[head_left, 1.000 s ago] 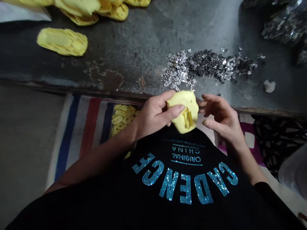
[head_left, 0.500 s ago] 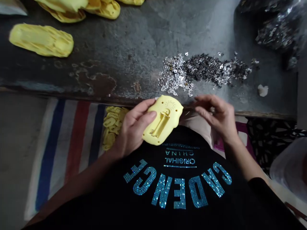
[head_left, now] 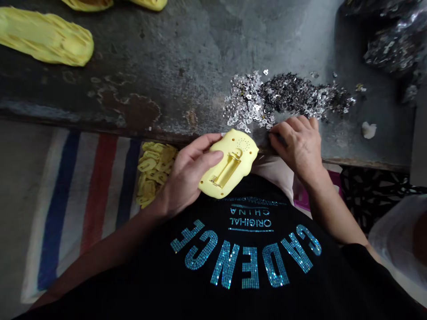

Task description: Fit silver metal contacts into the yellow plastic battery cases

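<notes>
Turning the right grip [head_left: 298, 141] knuckles-up since the earlier frame and bringing it to the tabletop [head_left: 187, 53] beside the metal pieces [head_left: 290, 95], hiding whether grasping any or released; clasping the yellow casing [head_left: 243, 161], recess [head_left: 228, 171] upward, in the left grip [head_left: 190, 171], near the edge.

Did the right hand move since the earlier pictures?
Yes. Judged against the near edge of the table, the right hand has moved forward, farther over the tabletop and closer to the pile of small metal pieces.
</notes>
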A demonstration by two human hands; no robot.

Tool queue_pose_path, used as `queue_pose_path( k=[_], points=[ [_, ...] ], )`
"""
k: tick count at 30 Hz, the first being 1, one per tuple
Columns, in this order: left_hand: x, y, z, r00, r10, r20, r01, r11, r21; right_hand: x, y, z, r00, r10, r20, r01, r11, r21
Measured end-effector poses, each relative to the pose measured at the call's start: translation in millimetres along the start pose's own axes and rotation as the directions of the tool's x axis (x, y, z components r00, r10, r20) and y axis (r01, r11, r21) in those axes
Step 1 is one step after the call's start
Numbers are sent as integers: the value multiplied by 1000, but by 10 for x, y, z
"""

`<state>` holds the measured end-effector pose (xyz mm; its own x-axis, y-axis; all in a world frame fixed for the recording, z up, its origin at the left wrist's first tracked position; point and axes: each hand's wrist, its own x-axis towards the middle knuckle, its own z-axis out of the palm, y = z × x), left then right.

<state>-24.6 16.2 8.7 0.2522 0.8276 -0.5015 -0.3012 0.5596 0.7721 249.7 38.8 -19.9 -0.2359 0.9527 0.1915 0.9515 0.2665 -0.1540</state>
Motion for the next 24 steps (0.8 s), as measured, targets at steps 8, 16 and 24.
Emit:
queue_pose_path(
  k=[8, 16, 24],
  points=[
    [3, -62, 46, 999, 16, 50, -16, 1000, 17, -179, 162, -57, 997, 71, -40, -72, 997, -22],
    [28, -99, 102, 996, 11, 86, -16, 998, 56, -235, 221, -161, 990, 140, 20, -139, 990, -37],
    [28, -122, 144, 994, 14, 113, -25, 995, 96, -239, 255, -189, 987, 135, 86, -134, 991, -23]
  ],
)
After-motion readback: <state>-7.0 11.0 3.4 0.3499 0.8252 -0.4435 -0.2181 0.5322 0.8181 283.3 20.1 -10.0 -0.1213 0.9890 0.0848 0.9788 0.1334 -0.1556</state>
